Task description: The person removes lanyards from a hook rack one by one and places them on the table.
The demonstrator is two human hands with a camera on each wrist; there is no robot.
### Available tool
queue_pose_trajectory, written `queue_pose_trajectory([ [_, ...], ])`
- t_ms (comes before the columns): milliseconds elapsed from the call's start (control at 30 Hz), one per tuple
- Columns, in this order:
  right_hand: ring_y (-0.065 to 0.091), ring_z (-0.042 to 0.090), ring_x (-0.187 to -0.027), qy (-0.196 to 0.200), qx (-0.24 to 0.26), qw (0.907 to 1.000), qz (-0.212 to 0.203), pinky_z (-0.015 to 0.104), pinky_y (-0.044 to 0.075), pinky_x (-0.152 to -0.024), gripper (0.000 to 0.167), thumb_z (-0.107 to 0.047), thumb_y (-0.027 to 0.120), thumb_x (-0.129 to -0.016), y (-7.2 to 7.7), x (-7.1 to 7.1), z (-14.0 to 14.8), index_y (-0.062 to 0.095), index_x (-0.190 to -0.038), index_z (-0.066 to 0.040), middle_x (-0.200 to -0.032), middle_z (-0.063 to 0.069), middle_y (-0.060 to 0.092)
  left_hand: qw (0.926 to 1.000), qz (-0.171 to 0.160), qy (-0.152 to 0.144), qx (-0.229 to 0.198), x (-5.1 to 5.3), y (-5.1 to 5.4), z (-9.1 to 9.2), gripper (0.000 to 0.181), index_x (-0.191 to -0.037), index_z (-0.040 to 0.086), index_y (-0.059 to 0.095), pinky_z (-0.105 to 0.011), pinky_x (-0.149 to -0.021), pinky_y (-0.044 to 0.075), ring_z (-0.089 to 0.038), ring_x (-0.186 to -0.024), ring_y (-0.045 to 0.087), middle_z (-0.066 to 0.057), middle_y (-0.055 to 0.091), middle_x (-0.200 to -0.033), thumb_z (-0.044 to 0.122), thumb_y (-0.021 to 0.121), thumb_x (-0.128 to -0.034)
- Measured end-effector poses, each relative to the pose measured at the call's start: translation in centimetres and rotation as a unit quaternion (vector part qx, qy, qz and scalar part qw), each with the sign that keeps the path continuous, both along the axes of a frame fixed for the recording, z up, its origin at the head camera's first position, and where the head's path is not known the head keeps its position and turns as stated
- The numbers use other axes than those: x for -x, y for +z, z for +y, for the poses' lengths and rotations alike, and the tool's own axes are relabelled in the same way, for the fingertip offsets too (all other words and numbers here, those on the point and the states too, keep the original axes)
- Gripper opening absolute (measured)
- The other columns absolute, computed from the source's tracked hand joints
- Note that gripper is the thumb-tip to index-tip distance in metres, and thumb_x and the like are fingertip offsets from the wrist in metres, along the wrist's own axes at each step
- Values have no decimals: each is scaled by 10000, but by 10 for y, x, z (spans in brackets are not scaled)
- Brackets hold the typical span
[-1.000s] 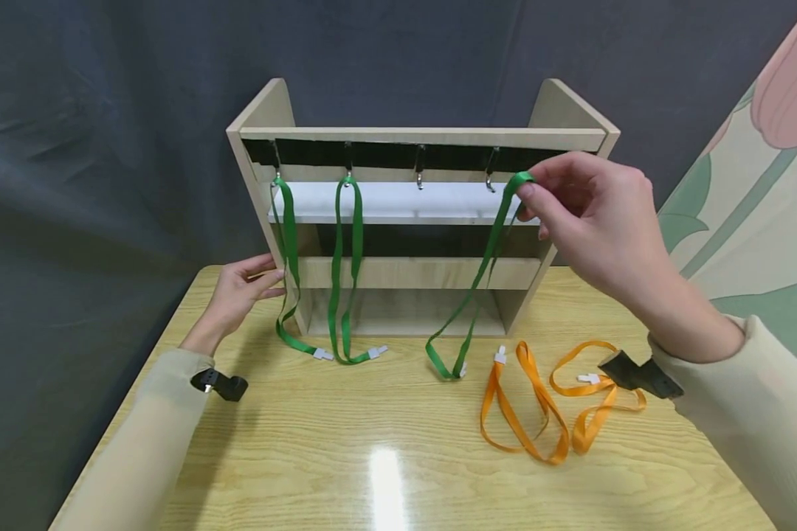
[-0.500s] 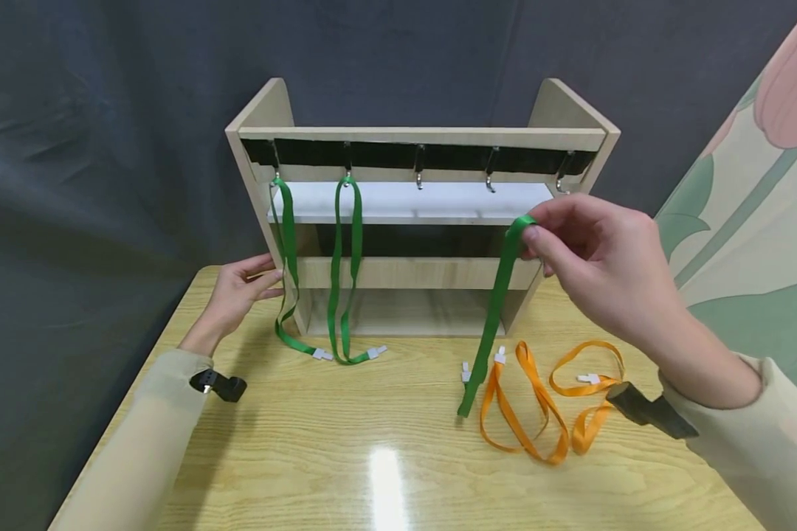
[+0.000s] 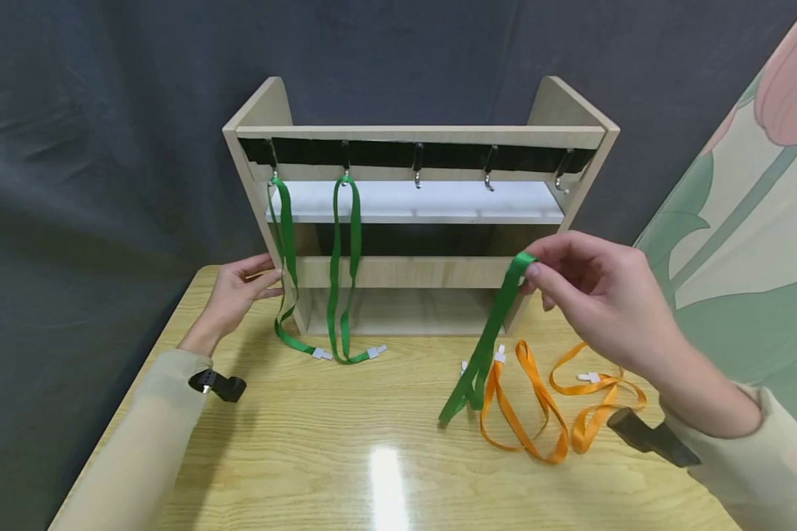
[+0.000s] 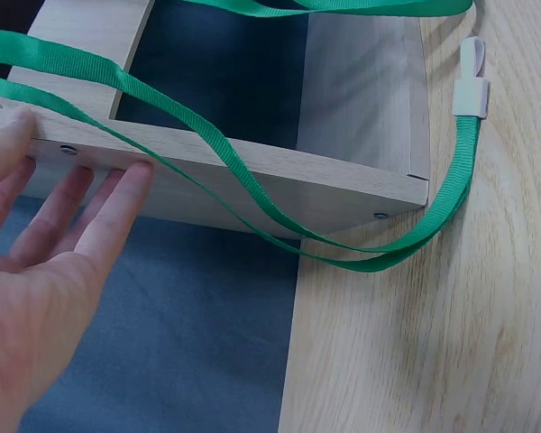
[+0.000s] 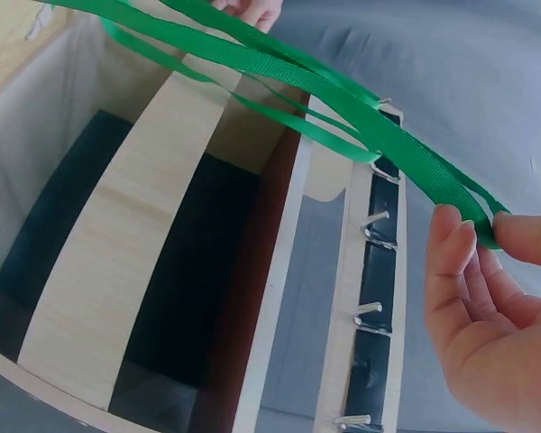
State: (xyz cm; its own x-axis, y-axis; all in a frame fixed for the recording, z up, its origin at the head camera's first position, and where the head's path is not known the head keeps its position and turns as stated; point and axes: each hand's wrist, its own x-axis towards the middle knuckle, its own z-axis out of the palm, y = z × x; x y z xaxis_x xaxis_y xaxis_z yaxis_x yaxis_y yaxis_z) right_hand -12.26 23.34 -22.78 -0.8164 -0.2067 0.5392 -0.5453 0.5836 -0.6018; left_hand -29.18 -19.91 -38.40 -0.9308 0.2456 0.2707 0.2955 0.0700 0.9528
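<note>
My right hand [image 3: 591, 295] pinches the loop end of a green lanyard [image 3: 498, 313] between thumb and fingers, in front of the rack's right side. The lanyard hangs down in a narrow strip toward the table. In the right wrist view its strap [image 5: 415, 162] runs from my fingertips across the rack. My left hand [image 3: 239, 291] rests against the left side of the wooden rack [image 3: 385, 273]. In the left wrist view, fairly straight fingers [image 4: 122, 203] touch the outer panel, with the thumb at its front edge. Two green lanyards, a left one [image 3: 285, 228] and another [image 3: 355, 228], hang from hooks.
Three hooks, a middle one [image 3: 418, 173], a further one [image 3: 488, 177] and the rightmost [image 3: 561, 177], carry nothing. Two orange lanyards, one [image 3: 544, 398] beside another [image 3: 591, 424], lie on the wooden table [image 3: 292, 457] at the right. A dark curtain [image 3: 412, 59] stands behind.
My right hand has come down from hook height with the green lanyard, whose lower end has swung and closed into a narrower strip. My left hand stays in place.
</note>
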Motion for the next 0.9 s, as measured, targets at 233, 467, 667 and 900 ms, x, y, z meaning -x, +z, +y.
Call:
queue_pose_trajectory([
  [233,567,139,-586,185,89,9994,-285,232,402,-418,143,9,662,-887,-9,5,-3,686,-992,-85,-778,6,654,10000,-13,16,8,1,0,0,406,-1308,-47,545,-372,-802,551,-162,-950,647,-90,609,-1123,94,626,-936],
  [467,555,157,-578,551,219,9964,-611,221,441,-444,147,45,649,-884,-24,4,-4,673,-996,-47,-770,32,655,10000,-26,36,7,2,-2,0,395,-1299,-29,563,-369,-804,555,-165,-949,647,-84,622,-1113,89,633,-929],
  [667,566,164,-567,941,353,9910,-879,239,501,-465,132,51,636,-891,-36,-1,-5,659,-989,-34,-793,9,670,10000,18,46,27,1,-1,0,405,-1308,-40,549,-375,-799,554,-161,-951,645,-77,615,-1121,90,630,-933],
  [900,555,160,-570,1148,271,9877,-1028,243,493,-461,126,32,638,-897,-45,-3,-5,661,-981,-57,-789,-14,666,10000,36,20,71,0,-1,-1,408,-1309,-48,544,-380,-807,551,-164,-953,644,-88,610,-1120,92,627,-935],
])
